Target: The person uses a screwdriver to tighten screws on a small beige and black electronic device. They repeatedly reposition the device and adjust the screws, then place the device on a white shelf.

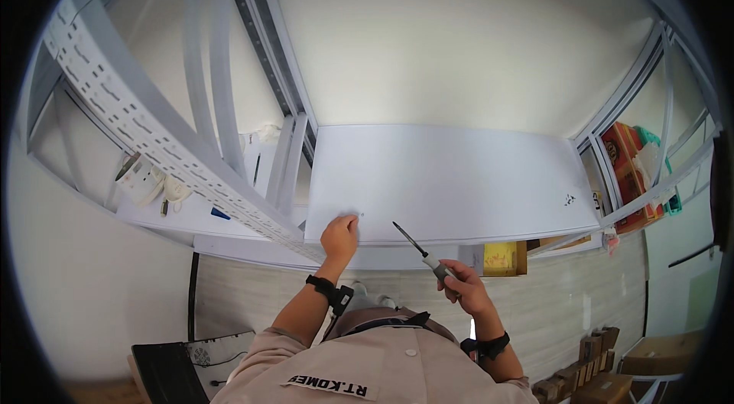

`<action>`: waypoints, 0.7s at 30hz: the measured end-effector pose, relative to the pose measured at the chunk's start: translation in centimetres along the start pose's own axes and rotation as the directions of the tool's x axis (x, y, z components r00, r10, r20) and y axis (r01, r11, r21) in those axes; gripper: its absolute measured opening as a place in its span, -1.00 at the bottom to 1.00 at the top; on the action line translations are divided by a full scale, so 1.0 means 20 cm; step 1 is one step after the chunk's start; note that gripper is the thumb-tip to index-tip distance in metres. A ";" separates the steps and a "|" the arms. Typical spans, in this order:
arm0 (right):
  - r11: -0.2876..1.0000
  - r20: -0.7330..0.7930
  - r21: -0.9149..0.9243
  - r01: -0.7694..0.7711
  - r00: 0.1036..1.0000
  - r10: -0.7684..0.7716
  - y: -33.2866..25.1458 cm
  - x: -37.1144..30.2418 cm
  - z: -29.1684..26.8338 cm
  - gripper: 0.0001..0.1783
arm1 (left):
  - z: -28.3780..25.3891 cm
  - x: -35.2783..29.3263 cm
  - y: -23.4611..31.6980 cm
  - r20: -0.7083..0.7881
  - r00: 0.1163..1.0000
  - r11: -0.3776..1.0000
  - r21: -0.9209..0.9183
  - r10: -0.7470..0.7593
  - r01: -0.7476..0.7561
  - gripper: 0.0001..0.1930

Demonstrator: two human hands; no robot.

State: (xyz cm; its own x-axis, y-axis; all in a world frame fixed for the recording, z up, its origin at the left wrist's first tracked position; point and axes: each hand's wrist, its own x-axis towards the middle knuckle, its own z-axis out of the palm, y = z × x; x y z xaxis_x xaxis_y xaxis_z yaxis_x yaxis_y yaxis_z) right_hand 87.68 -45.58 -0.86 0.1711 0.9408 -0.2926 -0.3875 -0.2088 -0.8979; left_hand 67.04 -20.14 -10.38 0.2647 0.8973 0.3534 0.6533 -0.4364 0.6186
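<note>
My right hand (465, 288) is wrapped round the grey handle of a screwdriver (413, 242). Its long dark shaft points up and left, with the tip in front of the white shelf (443, 182). Over the shelf's front left part, my left hand (340, 237) is closed, thumb against the fingers. Whatever it may hold is hidden or too small to make out. A tiny dark speck (362, 214) lies on the shelf beside those fingertips. Several small dark pieces, perhaps screws (569, 199), are gathered near the shelf's right end.
A slotted metal upright (145, 113) rises close on the left. Beyond it, a white tin (139, 178) stands on another shelf. A red carton (623, 159) sits right of the frame. Below the shelf is an open cardboard box (505, 259). More boxes (589, 362) stand on the floor at lower right.
</note>
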 end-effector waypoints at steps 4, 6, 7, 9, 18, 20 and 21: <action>0.998 0.023 0.063 -0.015 1.000 0.014 0.02 0.04 -0.04 -0.56 | 0.02 0.01 0.01 -0.034 0.991 0.989 0.081 0.127 -0.124 -0.94; 0.998 0.053 0.053 -0.023 0.998 0.020 0.02 0.08 -0.04 -0.56 | 0.03 0.01 0.01 -0.037 0.995 0.994 0.060 0.096 -0.094 -0.93; 0.998 0.069 0.048 -0.028 0.997 0.025 0.03 0.10 -0.04 -0.55 | 0.04 0.01 0.01 -0.038 0.996 0.996 0.049 0.079 -0.077 -0.92; 0.997 0.089 0.043 -0.056 0.995 0.052 0.02 0.13 -0.03 -0.55 | 0.05 0.01 0.01 -0.037 0.998 0.998 0.020 0.053 -0.053 -0.90; 0.993 0.205 -0.032 -0.110 0.972 0.114 -0.01 0.30 0.01 -0.53 | -0.03 0.00 0.01 0.009 0.997 0.978 -0.191 -0.079 0.080 -0.80; 0.990 0.249 -0.065 -0.122 0.959 0.134 -0.02 0.35 0.06 -0.53 | -0.13 0.00 0.03 0.073 0.987 0.934 -0.320 -0.141 0.157 -0.80; 0.989 0.284 -0.077 -0.127 0.948 0.144 -0.02 0.38 0.09 -0.52 | -0.18 -0.02 0.02 0.106 0.984 0.902 -0.395 -0.145 0.176 -0.80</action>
State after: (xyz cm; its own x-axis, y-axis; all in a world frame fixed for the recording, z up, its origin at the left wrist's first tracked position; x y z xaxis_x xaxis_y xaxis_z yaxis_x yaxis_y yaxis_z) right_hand 87.47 -37.82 -2.13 -0.1505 0.9376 -0.3134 -0.3351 -0.3466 -0.8761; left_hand 64.56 -20.92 -7.79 0.2404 0.9532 0.1835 0.3556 -0.2624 0.8970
